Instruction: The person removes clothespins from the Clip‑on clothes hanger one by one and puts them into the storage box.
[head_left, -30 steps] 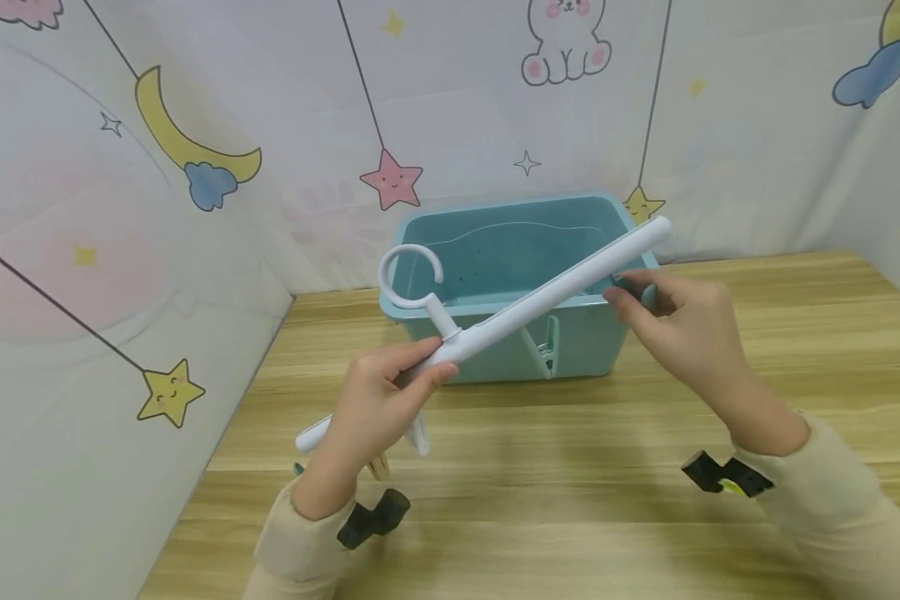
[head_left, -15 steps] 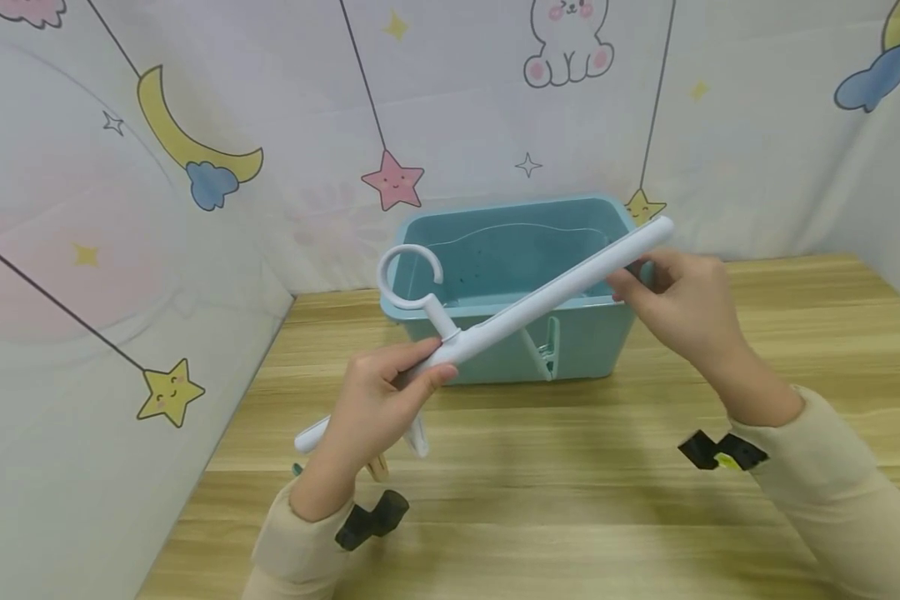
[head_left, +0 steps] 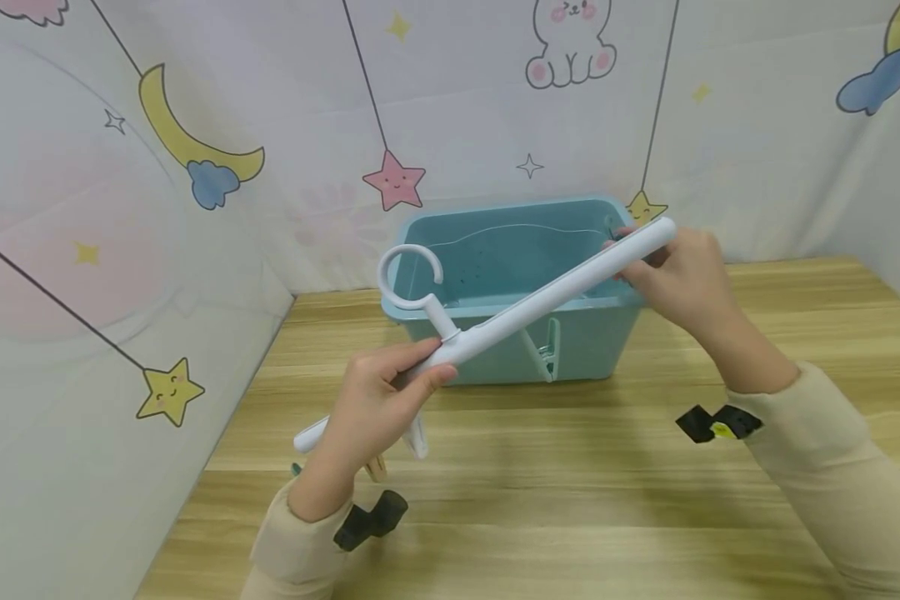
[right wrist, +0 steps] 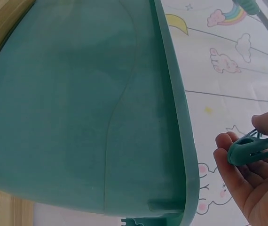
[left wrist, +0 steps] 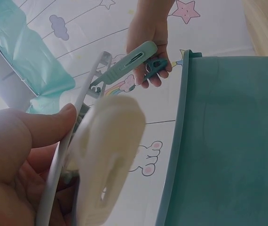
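A white clothes hanger (head_left: 547, 298) with an open hook slants across the head view. My left hand (head_left: 378, 400) grips its bar just below the hook, thumb on the near side. Behind the hanger's far end, my right hand (head_left: 682, 271) pinches a dark teal clothespin (right wrist: 254, 150) between thumb and fingers. A light green clothespin (left wrist: 131, 62) hangs on the bar, and a cream clothespin (left wrist: 113, 155) is close to the left wrist camera. Below the left hand in the head view show a white clothespin (head_left: 417, 437) and the tip of a wooden-coloured one (head_left: 376, 468).
A teal plastic bin (head_left: 510, 208) stands on the wooden table (head_left: 540, 517) behind the hanger, its open top facing up. A white printed cloth (head_left: 465, 108) hangs close behind it, and another side of cloth (head_left: 60, 467) rises along the left.
My right hand has moved up and slightly away behind the hanger's far end, carrying the teal clothespin, whose tip now shows above the bar. The left hand and hanger stay nearly still.
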`<state>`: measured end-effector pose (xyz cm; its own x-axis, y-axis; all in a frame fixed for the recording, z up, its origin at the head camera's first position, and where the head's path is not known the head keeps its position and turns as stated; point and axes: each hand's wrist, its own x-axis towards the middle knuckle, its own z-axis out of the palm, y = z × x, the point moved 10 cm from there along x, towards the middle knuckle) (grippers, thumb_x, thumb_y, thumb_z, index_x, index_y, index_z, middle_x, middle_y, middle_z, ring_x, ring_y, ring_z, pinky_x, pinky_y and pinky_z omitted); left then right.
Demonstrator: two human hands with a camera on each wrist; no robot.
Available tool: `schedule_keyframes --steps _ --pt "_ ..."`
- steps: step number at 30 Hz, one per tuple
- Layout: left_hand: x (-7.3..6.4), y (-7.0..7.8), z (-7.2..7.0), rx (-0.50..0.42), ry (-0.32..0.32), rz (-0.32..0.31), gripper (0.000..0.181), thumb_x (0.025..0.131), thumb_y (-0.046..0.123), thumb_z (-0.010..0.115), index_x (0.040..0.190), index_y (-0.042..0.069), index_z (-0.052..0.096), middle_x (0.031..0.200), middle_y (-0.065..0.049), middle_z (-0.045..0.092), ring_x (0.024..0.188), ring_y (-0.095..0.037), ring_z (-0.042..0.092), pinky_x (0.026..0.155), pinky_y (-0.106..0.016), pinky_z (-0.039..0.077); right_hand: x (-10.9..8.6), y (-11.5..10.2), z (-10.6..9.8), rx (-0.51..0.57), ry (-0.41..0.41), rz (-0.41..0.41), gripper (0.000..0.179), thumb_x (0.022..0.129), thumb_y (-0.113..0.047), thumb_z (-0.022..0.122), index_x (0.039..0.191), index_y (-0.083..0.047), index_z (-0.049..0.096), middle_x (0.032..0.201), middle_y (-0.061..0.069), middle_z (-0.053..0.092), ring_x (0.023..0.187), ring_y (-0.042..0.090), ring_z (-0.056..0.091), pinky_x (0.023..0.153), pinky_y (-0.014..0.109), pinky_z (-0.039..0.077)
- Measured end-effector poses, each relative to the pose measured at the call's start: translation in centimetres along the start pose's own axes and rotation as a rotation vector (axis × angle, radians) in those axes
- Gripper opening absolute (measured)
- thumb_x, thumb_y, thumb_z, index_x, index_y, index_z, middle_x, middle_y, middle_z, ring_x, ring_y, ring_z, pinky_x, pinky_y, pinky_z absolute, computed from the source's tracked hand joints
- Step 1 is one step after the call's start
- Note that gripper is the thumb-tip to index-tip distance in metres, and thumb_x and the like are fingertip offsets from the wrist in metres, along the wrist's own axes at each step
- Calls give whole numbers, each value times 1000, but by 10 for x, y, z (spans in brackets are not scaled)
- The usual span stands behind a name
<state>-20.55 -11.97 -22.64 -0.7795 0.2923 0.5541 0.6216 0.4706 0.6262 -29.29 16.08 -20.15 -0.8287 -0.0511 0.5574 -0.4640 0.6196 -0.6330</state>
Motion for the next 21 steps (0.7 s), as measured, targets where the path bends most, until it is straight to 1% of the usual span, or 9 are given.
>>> schedule_keyframes --steps 2,4,6,9,12,16,19,21 --pt "0 0 0 -6 0 -2 31 81 3 76 109 -7 69 94 -15 73 69 -12 63 60 -24 54 3 3 1 -5 -14 41 33 88 -23 70 110 1 71 100 22 71 62 -8 55 51 17 41" --pt "0 -1 -1 -8 0 -7 31 81 3 76 109 -7 69 94 -15 73 69 -12 63 60 -24 54 6 4 3 -19 -30 70 38 89 -28 69 114 0 70 102 21 70 63 -1 55 52 19 41" --pt "0 -2 -1 -10 -1 -10 31 81 3 76 110 -7 70 94 -15 73 68 -11 63 59 -23 54 7 7 6 -25 -53 89 40 90 -31 68 116 0 68 103 22 69 65 7 55 52 21 41" --pt "0 -2 0 -6 -1 -9 31 81 3 76 109 -7 70 94 -15 73 68 -11 63 59 -23 54 10 11 10 -22 -86 104 42 91 -32 66 118 1 67 108 21 68 72 13 55 55 21 40" --pt "1 -2 0 -4 -4 -10 31 81 3 76 109 -7 70 94 -15 73 68 -12 63 59 -24 54 11 15 14 -2 -108 107 42 91 -31 67 118 2 66 114 22 67 79 16 57 58 18 41" --pt "0 -3 0 -4 -5 -19 31 81 4 76 110 -6 70 96 -15 72 71 -13 64 61 -24 55 13 17 19 14 -119 85 40 91 -28 66 115 4 67 117 23 65 87 22 61 59 15 41" --pt "0 -3 1 -5 -2 -15 31 80 3 76 109 -7 70 96 -16 72 71 -14 65 62 -24 55 13 18 22 16 -127 73 38 92 -26 65 114 6 67 115 24 66 83 25 60 58 17 41" --pt "0 -4 1 -6 0 -6 30 80 2 76 109 -7 70 95 -16 72 70 -14 64 61 -24 55 13 18 24 13 -136 68 38 93 -25 65 114 7 66 113 25 66 80 23 58 57 18 41"
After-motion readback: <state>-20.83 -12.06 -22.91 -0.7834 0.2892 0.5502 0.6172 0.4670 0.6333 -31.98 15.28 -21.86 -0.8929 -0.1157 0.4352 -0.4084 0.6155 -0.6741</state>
